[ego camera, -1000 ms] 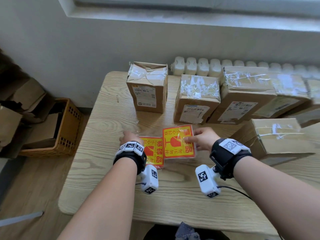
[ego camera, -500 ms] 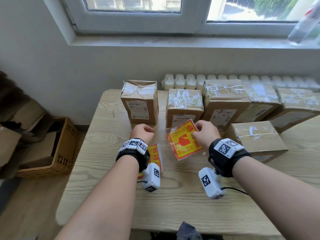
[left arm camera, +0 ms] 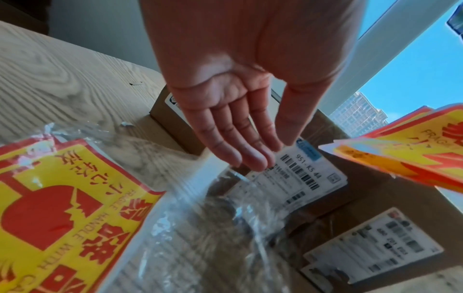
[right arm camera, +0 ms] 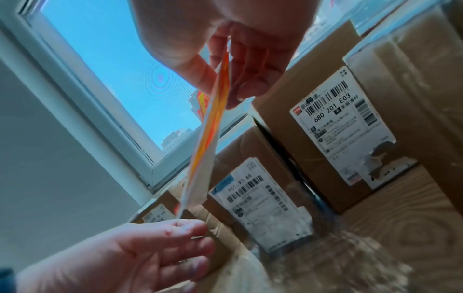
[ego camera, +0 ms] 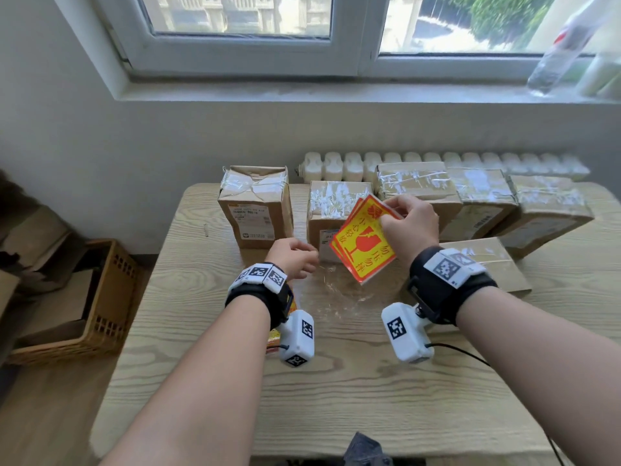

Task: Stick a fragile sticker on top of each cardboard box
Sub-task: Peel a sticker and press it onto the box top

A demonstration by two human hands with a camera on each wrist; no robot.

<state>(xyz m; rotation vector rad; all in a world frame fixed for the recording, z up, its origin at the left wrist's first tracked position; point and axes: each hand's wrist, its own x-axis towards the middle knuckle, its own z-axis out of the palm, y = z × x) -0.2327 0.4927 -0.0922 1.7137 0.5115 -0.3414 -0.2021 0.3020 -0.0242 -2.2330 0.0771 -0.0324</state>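
The right hand (ego camera: 408, 227) pinches a thin sheaf of yellow-and-red fragile stickers (ego camera: 363, 242) by its upper corner, thumb on one face and fingers curled behind, holding it tilted in the air in front of the second cardboard box (ego camera: 336, 203); the wrist is raised above the wooden table (ego camera: 336, 398). The left hand (ego camera: 292, 257) holds nothing, its fingers (left arm camera: 240, 138) straight and relaxed, palm down, just below the sheaf's lower corner and apart from it; under that wrist lies another sticker sheet (left arm camera: 55, 208) in a clear plastic wrapper (ego camera: 336, 294). Taped cardboard boxes (ego camera: 420, 190) stand in a row along the table's far edge.
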